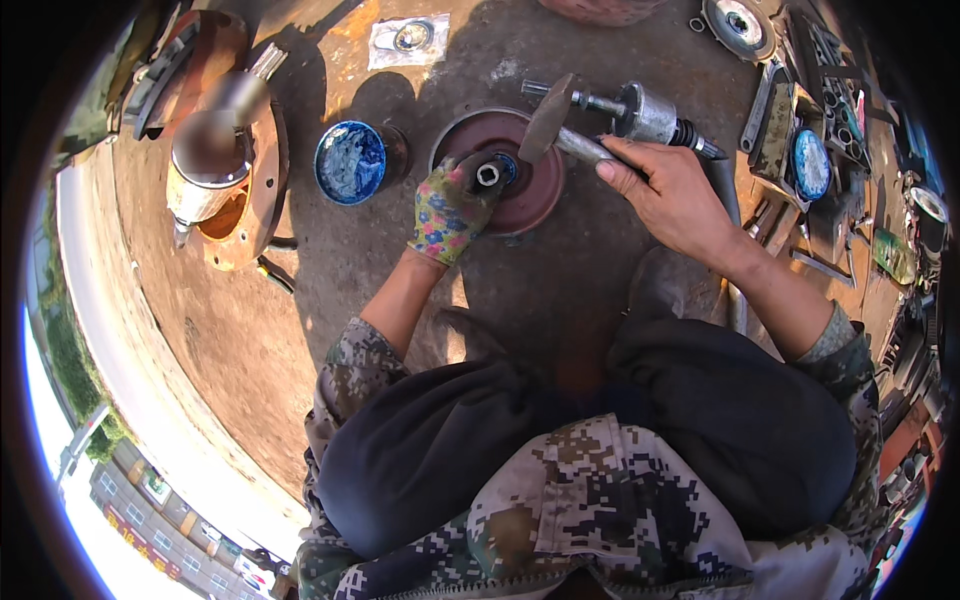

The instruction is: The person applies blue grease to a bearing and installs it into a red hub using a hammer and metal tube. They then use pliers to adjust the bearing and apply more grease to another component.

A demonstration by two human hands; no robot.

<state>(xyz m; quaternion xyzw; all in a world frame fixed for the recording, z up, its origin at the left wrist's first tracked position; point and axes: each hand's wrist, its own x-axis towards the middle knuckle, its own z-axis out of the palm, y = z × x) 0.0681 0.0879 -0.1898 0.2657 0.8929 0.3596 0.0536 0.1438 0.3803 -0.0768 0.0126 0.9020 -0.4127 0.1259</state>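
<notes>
My left hand (445, 210), in a flowered glove, grips a dark socket (488, 175) upright at the middle of a reddish-brown metal disc (535, 200), where a blue ring shows beside it. My bare right hand (665, 195) is closed on the metal handle of a hammer (550, 120), whose head is over the disc's upper right, just beside the socket. An air tool (635, 110) with a long silver shaft and a hose lies behind the hammer. A tin of blue grease (350, 160) stands left of the disc.
At left sits a rusty flanged housing (262, 220) with metal parts. A small bagged part (408, 42) lies at the back. On the right are wrenches (760, 100), trays of tools, a blue-filled tin (810, 160) and a round metal part (740, 25). A road runs along the far left.
</notes>
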